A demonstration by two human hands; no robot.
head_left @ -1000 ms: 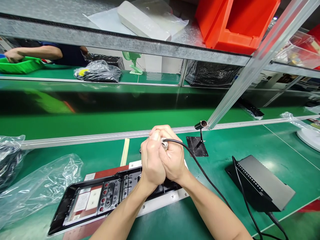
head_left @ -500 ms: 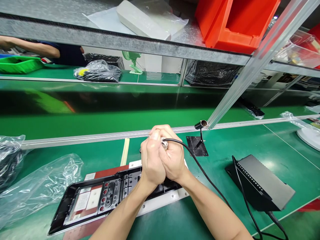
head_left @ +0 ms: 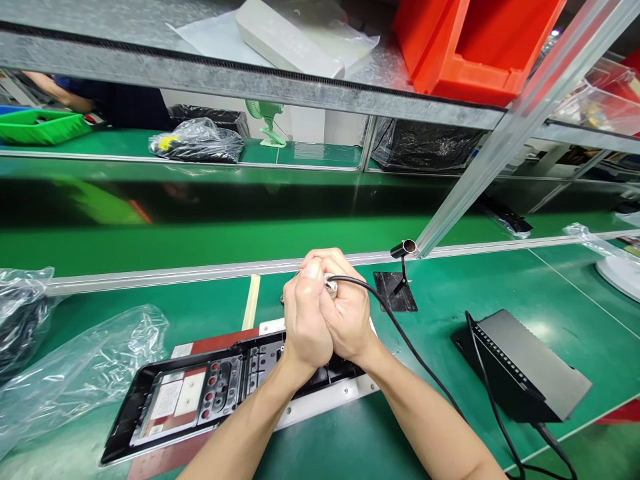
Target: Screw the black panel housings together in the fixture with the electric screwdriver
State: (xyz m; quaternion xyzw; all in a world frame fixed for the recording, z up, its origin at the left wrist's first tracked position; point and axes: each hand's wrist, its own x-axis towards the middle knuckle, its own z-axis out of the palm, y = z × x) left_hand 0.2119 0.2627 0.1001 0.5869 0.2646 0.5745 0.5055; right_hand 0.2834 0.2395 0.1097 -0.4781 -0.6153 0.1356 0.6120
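Both of my hands are clasped round an upright electric screwdriver (head_left: 331, 287), of which only the silvery cable end shows; its body and tip are hidden. My left hand (head_left: 306, 313) is closed with its thumb on top, and my right hand (head_left: 347, 317) wraps it from the right, pressed against the left. A black cable (head_left: 395, 320) curves from the tool down to the right. Below my hands lies a long black plastic housing (head_left: 220, 390), its inner side up, in a white and reddish-brown fixture (head_left: 325, 403). My hands cover the housing's right part.
On the right stands a black box (head_left: 525, 367) with cables. A black tool holder (head_left: 403, 250) stands behind my hands. Clear plastic bags (head_left: 100, 360) lie left. Overhead run a metal shelf (head_left: 200, 73) and a slanting post (head_left: 480, 173). A co-worker's arm (head_left: 60, 93) is across the line.
My hands stay clasped on the screwdriver over the housing, almost unmoved. The view has shifted very slightly. Across the line, the co-worker's arm has moved.
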